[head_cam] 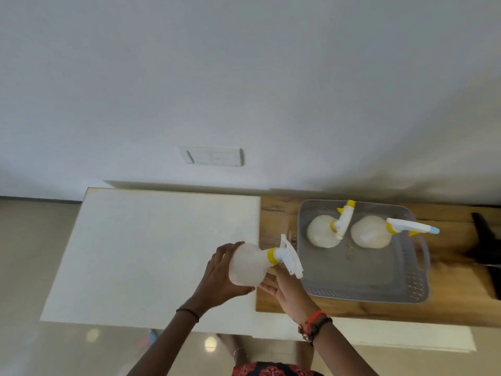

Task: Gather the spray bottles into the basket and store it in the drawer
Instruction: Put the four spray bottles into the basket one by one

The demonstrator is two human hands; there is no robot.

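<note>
Right hand (287,291) half hidden under bottle (248,264); dark object (488,248) cut off.

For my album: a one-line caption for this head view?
Both hands carry a third spray bottle toward the grey basket holding two.

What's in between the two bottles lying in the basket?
The left bottle's own white sprayer, then bare basket floor before the right bottle, in the head view.

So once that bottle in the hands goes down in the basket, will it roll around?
Probably a little: the held bottle has a round, bulbous body. Its sprayer head should stop a full roll, as on the two bottles lying in the basket. It looks empty, so likely light.
</note>
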